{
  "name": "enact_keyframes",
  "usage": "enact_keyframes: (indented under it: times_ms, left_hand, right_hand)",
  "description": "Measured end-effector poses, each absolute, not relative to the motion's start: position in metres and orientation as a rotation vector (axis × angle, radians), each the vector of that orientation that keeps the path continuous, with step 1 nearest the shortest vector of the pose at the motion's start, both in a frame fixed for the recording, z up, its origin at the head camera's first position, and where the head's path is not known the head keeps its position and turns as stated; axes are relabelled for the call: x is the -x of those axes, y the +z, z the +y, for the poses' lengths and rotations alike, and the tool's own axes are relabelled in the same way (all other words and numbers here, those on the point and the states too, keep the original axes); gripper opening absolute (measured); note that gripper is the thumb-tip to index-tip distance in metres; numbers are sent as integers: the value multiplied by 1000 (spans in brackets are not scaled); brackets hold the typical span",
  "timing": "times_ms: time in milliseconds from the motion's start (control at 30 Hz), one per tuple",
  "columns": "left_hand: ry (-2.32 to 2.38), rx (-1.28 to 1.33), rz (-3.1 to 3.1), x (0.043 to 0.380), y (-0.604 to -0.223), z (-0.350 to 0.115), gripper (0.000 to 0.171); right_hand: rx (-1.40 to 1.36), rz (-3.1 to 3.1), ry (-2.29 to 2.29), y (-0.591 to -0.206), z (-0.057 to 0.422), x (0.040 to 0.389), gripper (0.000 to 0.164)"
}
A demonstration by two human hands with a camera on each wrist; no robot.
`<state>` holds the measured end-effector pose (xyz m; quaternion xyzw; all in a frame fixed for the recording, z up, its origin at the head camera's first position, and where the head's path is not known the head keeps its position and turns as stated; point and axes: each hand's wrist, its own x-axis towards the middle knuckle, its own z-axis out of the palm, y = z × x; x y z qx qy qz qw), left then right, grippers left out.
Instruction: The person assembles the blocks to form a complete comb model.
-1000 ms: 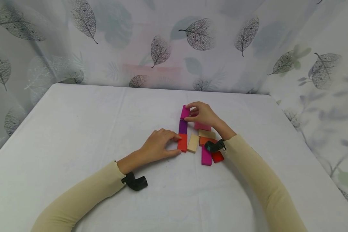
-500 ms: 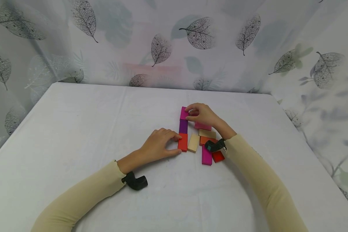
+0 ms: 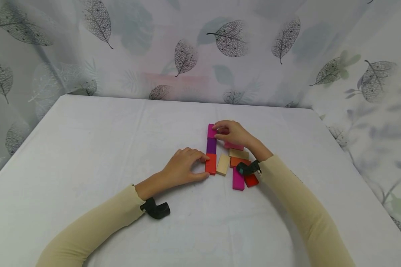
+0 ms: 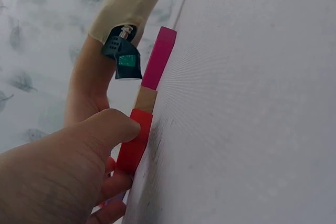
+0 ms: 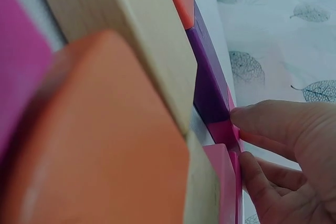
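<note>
Left hand [image 3: 183,167] gripped a red block [image 3: 211,167], right hand [image 3: 235,133] pinched the far magenta block [image 3: 211,132]; gentle nudges seemed best for alignment.

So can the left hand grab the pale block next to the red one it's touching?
Probably yes: the pale block is close. But the red block lies between it and the left hand, so the hand would likely have to reach over.

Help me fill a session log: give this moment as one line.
left hand: grips bright red block; right hand: holds far magenta block; between: purple block
</note>
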<state>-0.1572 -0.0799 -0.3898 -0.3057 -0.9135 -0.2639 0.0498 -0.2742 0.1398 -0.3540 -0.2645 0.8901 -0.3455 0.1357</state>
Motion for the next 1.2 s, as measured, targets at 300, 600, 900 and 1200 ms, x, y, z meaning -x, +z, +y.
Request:
enact_keyframes:
  times_ms: [300,600,900,1200]
  left_hand:
    - [-763,934,-2783,157,-388,-79,37]
    - [-748,940,-2774,156,-387,-79,38]
    - [-763,935,-2790,157,-389,-80,40]
    - [-765,938,-2788,157,-390,-81,41]
  right_hand:
    - [788,2583,-989,-353,140,273,36]
    - [835,2597,-944,-353,139,273,38]
    - [816,2565,-968,-351,138,270,40]
    - [831,2571,-982,-351,138,269,39]
